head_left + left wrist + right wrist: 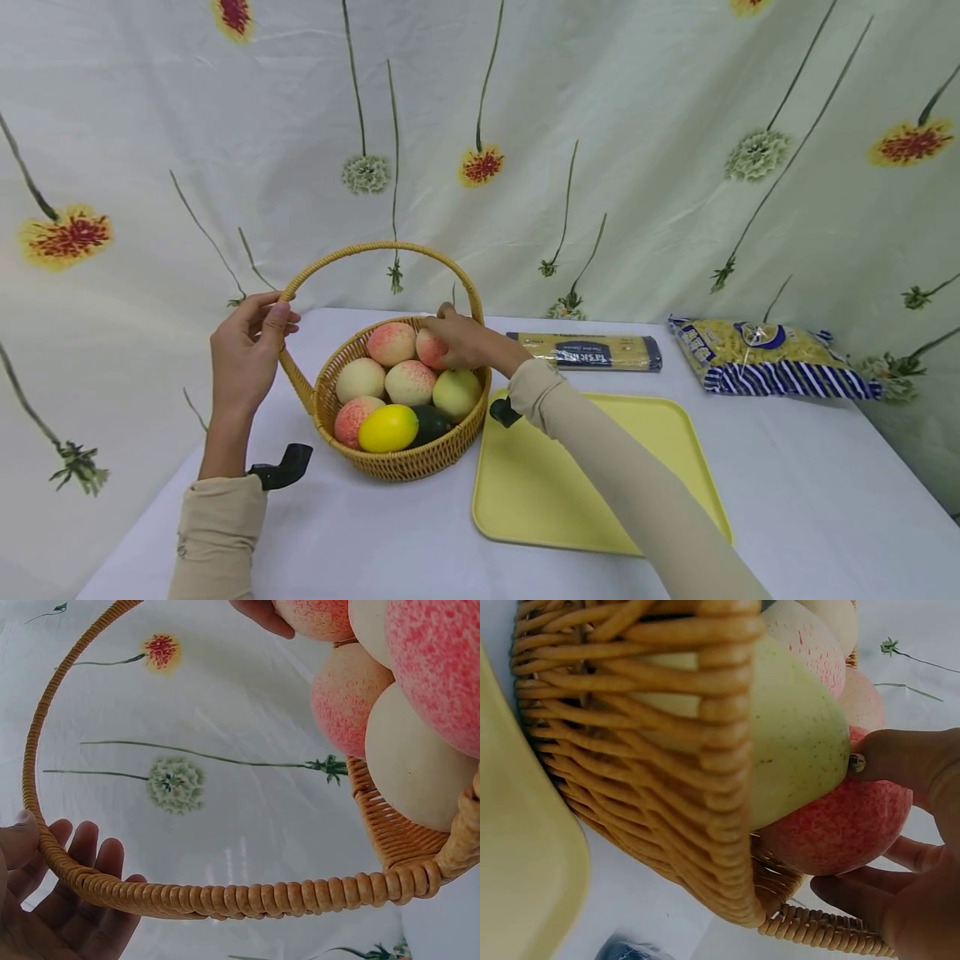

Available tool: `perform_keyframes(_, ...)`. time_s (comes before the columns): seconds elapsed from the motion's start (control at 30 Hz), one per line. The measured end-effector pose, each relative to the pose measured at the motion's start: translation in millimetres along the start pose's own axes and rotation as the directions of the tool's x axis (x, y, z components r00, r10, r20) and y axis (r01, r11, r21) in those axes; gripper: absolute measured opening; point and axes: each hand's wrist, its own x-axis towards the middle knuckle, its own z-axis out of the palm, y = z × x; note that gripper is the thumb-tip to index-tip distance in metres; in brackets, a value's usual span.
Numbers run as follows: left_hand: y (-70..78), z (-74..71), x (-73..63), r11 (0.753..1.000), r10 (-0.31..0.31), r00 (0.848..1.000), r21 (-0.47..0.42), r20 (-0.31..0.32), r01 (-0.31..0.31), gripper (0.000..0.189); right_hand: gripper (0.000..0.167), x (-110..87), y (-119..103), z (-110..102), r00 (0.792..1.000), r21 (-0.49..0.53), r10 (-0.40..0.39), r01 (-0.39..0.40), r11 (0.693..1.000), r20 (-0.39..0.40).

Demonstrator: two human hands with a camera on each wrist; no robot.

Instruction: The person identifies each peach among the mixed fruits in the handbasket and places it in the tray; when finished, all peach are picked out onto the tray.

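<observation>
A round wicker basket (420, 462) with a tall hooped handle (390, 245) stands on the table, full of fruit. My left hand (244, 354) holds the left side of the handle, thumb in front and fingers behind. At the back right of the basket, my right hand (467, 340) grips a red peach (832, 829), its thumb on one side and fingers on the other. Beside that peach lies a yellow-green speckled fruit (791, 727). Several pale and pink peaches (411, 383), a yellow lemon (387, 428) and a dark green fruit (431, 423) fill the rest.
Right of the basket lies a yellow tray (525, 533), partly under my right forearm. Behind it is a flat pack of spaghetti (600, 352). A plump bag of pasta (765, 358) with blue stripes lies at the back right. A flowered curtain (660, 167) hangs behind the table.
</observation>
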Motion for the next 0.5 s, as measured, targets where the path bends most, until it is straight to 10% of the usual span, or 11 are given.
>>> perform_keyframes(0.5,-2.1,-0.8,1.0,1.000,0.006,1.000,-0.001,0.012,-0.006,0.037,0.065,-6.5,3.2,1.3,0.989,0.062,-0.099,0.106,0.992,-0.111)
